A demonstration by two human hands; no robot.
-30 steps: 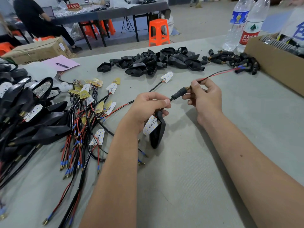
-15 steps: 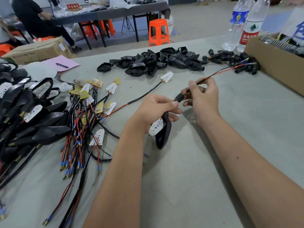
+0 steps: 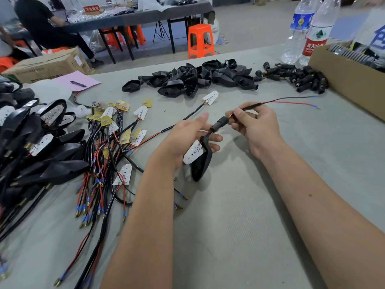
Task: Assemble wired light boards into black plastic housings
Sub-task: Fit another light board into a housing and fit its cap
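I observe the left hand (image 3: 187,136) grasping a black housing (image 3: 201,165) above the surface (image 3: 239,226), a white light board (image 3: 193,152) seated at its mouth. The right hand (image 3: 255,127) pinches the wire (image 3: 270,102) just beyond the black stem sleeve (image 3: 218,124).

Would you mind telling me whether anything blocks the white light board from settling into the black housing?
Nothing visible does: the white light board sits at the black plastic housing's open face in the left hand.

Housing (image 3: 201,163) and wire (image 3: 250,105) in hands.
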